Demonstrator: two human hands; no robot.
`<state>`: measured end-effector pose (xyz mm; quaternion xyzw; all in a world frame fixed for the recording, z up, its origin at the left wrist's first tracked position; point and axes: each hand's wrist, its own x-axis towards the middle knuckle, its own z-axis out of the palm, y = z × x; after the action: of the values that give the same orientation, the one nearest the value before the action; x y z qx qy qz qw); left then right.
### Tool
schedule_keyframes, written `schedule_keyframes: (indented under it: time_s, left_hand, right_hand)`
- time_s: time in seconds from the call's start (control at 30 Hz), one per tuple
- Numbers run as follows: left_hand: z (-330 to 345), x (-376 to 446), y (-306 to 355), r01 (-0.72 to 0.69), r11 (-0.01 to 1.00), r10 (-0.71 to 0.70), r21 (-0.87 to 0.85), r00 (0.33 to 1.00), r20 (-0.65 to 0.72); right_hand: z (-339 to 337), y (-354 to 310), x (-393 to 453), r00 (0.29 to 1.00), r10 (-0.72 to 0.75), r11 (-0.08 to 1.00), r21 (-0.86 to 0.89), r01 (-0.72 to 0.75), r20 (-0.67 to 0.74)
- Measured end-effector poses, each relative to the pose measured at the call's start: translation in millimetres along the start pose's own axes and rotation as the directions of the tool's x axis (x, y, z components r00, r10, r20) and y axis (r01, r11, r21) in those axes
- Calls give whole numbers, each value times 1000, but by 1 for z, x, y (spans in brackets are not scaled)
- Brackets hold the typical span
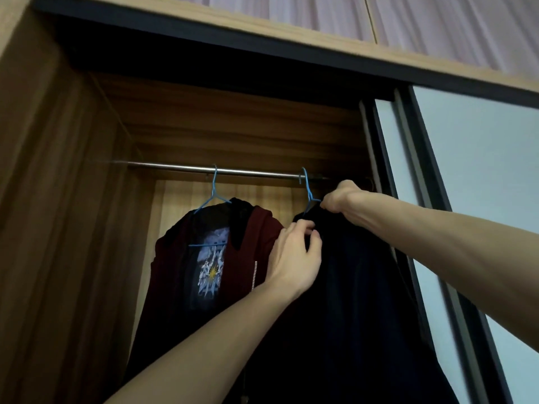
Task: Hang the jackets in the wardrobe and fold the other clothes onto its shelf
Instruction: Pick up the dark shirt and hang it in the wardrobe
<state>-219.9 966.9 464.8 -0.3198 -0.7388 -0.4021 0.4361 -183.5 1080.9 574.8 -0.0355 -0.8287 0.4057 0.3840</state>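
A dark navy jacket [364, 287] hangs on a blue hanger [307, 189] hooked over the metal rail [175, 167] at the wardrobe's right side. My right hand [339, 201] grips the jacket's collar right beside the hanger's neck. My left hand [297, 255] pinches the jacket's fabric just below the collar, on its left shoulder. To the left, a maroon hooded jacket [250, 258] over a printed dark shirt hangs on a second blue hanger [213, 196]. The lower part of both garments is in shadow.
The wardrobe's wooden left wall [58, 228] and top panel [233, 118] frame the opening. A sliding door with a dark frame [408, 170] and pale panel stands at the right, close behind the navy jacket. Rail space lies free left of the maroon jacket.
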Motion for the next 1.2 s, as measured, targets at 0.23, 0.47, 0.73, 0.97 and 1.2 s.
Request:
schedule_keyframes:
  time_s: [0.23,0.47,0.73,0.97,1.2]
  left_hand:
    - [5,52,36,176,908,-186,380,983,-11]
    - [-4,86,34,260,667,-364,698,931,2]
    - [-14,82,-2,17,791,-2,611,1000,-25]
    - [-13,92,5,75,688,-97,722,995,-11]
    - [-14,90,6,107,718,-104,687,994,-46]
  right_hand:
    - [14,-19,43,991,-93,996,-25,91,-100]
    - [25,-23,66,987,-125,992,-25,124,-102]
    - [43,-18,78,995,-98,995,14,98,-26]
    - [55,-16,72,996,-64,998,-8,64,63]
    - [57,-15,70,989,-48,999,25,45,137]
